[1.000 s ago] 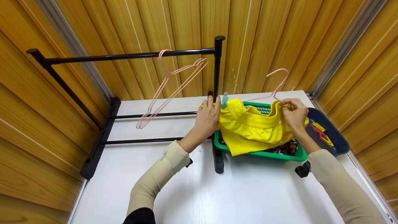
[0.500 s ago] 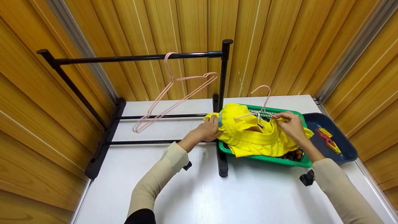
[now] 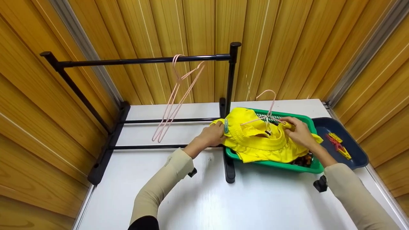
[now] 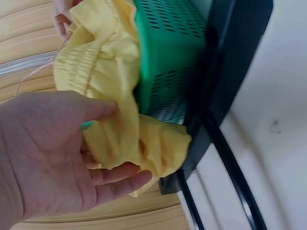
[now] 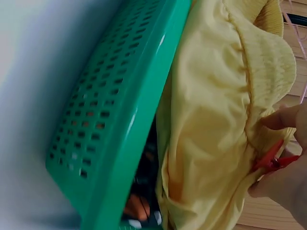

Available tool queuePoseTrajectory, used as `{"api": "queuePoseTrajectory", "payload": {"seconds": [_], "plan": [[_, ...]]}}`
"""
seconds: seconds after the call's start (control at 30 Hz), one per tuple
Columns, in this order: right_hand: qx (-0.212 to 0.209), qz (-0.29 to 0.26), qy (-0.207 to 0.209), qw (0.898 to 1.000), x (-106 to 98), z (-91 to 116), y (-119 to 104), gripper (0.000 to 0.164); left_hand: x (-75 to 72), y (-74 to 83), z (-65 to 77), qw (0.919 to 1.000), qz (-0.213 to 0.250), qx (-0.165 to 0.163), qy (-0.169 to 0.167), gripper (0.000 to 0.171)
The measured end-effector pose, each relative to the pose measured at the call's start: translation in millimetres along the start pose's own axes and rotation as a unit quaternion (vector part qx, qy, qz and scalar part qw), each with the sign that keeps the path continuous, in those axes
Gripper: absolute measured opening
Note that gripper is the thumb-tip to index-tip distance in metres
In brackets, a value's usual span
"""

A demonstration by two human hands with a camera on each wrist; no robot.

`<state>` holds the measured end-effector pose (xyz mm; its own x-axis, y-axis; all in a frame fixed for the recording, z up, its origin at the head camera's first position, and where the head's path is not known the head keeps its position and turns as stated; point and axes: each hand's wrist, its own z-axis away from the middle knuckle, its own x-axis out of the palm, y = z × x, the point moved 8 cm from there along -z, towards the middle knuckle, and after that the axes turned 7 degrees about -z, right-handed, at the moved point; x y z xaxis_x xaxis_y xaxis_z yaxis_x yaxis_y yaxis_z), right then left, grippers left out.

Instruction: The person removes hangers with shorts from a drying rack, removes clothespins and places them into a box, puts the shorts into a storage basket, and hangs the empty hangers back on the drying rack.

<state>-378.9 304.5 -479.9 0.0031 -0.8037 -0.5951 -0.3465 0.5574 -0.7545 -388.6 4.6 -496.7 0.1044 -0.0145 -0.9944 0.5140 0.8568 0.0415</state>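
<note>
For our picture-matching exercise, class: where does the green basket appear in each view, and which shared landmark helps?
Head: green basket, right of centre.
Left wrist: basket, upper middle.
Right wrist: basket, left half, slanting.
Shared landmark: the yellow garment, visible in all three.

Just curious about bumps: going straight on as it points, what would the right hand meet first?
Beyond the shorts it touches, the right hand would probably meet their hanger's neck, ahead in the head view, but depth is unclear.
</note>
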Motion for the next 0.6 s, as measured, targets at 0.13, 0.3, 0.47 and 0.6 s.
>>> {"api": "queuePoseTrajectory", "payload": {"seconds": [0.13,0.3,0.47,0.6], "plan": [[-0.037,0.058,-0.042,0.997,-9.2,3.9,-6.3,0.049,-16.1,-1.7,-1.6,0.9988,-0.019,-0.014,0.042,0.027],[-0.033,0.17,-0.063,0.983,-31.2,6.9,-9.1,0.039,-31.4,1.0,-5.2,0.9927,-0.041,-0.027,0.11,0.024],[-0.023,0.25,-0.114,0.961,-44.6,3.6,-16.1,0.04,-40.8,15.1,-11.5,0.9884,-0.061,0.01,0.139,0.066],[-0.03,0.264,-0.146,0.953,-50.4,-2.8,-23.5,0.033,-40.0,29.6,-16.5,0.9926,-0.052,0.068,0.086,0.066]]}}
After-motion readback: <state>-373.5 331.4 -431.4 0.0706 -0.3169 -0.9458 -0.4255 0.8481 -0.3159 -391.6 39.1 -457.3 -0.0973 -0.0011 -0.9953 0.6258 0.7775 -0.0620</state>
